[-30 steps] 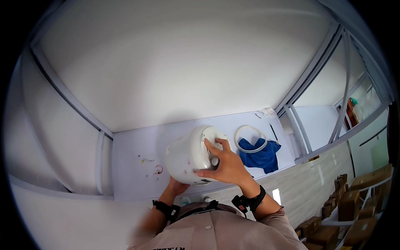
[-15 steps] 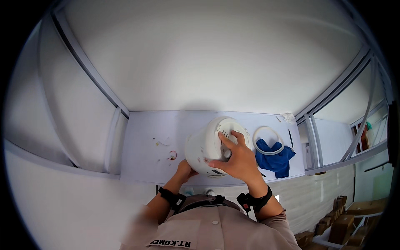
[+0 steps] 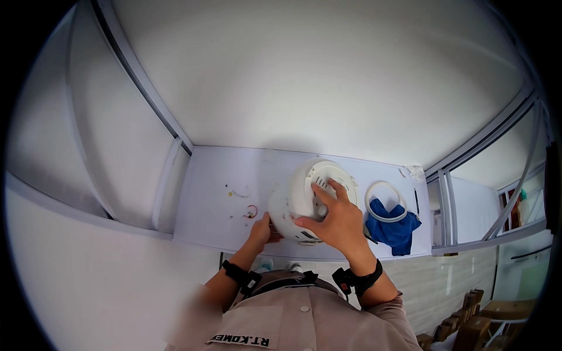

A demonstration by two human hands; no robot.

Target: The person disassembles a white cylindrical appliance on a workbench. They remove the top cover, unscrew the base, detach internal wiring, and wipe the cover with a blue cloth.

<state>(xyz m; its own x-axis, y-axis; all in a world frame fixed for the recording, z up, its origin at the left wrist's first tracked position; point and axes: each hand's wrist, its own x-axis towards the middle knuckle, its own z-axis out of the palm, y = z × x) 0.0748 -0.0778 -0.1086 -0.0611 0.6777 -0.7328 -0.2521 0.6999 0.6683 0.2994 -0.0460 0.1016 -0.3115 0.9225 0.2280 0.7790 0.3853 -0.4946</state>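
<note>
A white, rounded appliance that looks like a rice cooker (image 3: pixel 287 199) is tilted on the table, its vented end turned up and to the right. My right hand (image 3: pixel 338 227) lies across that end, fingers spread and bent, the thumb pressing the near side. At the lower left, my left hand (image 3: pixel 261 233) is against the appliance's side, its fingertips partly hidden behind it. To the right, a pale ring (image 3: pixel 369 202) rests on a crumpled blue cloth (image 3: pixel 392 238). Small loose parts and a short red wire (image 3: pixel 252 212) lie to the left.
The pale table (image 3: pixel 202 202) meets a white wall at its far edge. Metal frame posts (image 3: pixel 175 137) rise on both sides. A thin dark stick (image 3: pixel 416 200) and a crumpled white scrap (image 3: pixel 416 171) lie at the right end. Brown boxes (image 3: pixel 471 333) stand at the lower right.
The view has shifted, so the table appears slightly farther right. My left hand has moved a little up along the appliance's side, showing more of its fingers. My right hand keeps its hold.
</note>
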